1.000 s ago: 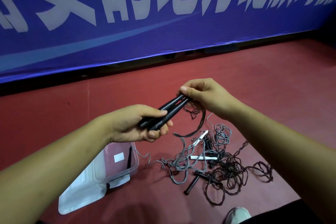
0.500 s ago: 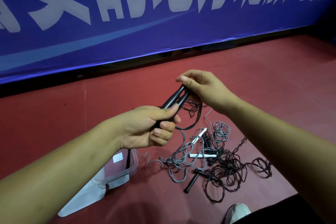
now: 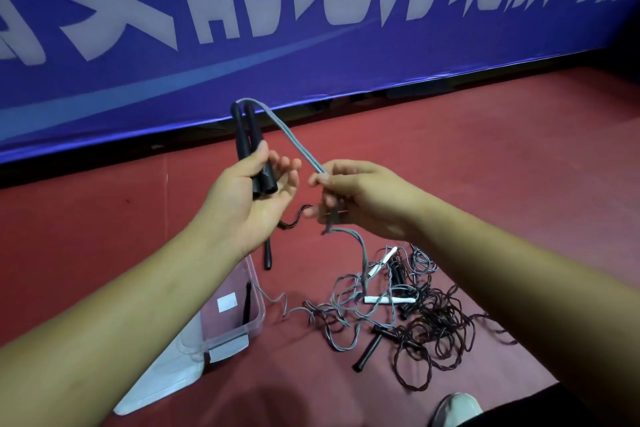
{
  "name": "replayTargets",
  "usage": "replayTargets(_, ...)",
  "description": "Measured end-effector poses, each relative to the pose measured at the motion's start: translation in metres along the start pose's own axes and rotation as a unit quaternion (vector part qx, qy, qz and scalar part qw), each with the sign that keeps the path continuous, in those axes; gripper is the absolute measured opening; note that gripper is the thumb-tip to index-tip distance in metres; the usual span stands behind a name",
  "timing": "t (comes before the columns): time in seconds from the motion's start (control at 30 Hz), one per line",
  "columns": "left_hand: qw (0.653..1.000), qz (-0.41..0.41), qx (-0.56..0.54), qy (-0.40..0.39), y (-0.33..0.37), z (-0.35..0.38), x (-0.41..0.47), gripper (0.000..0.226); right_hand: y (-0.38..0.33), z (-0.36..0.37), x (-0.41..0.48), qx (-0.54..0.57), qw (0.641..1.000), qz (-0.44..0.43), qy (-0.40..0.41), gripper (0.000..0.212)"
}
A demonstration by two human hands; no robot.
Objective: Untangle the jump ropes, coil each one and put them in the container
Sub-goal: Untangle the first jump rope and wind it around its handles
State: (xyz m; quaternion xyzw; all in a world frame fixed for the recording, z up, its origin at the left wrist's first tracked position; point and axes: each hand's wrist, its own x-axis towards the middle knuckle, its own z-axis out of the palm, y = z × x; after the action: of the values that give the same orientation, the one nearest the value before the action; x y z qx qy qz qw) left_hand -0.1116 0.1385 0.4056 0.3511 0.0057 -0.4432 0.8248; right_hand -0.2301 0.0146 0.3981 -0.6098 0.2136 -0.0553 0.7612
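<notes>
Two black handles (image 3: 248,146) upright in left hand (image 3: 247,208) grip (grey rope (image 3: 294,141) in right hand (image 3: 367,198) pinch).

Dim, even indoor light with a cool cast. The fingertips (image 3: 317,180) of my right hand (image 3: 367,201) and the grey rope (image 3: 294,139) they pinch smear with motion; the black handles (image 3: 249,146) in my left hand (image 3: 249,204) look sharper. The blue banner (image 3: 311,55) bows from wide-lens distortion, and the top right corner darkens.
</notes>
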Motion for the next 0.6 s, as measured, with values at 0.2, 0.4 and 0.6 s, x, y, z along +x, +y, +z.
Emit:
replayTargets(0.2, 0.997, 0.054, -0.032, 0.055, 0.004, -0.002, 0.006, 0.026, 0.000, 0.026, -0.008, 0.037, 0.999, 0.017, 0.012, 0.008)
replayTargets(0.4, 0.998, 0.059, 0.034, 0.011, 0.005, -0.001, 0.005, 0.025, 0.001, 0.041, -0.020, -0.007, 0.999, 0.010, 0.034, 0.006)
replayTargets(0.6, 0.996, 0.042, 0.079, 0.003, 0.003, -0.003, 0.004, 0.038, 0.009, 0.060, -0.021, -0.107, 0.993, -0.016, 0.054, 0.021)
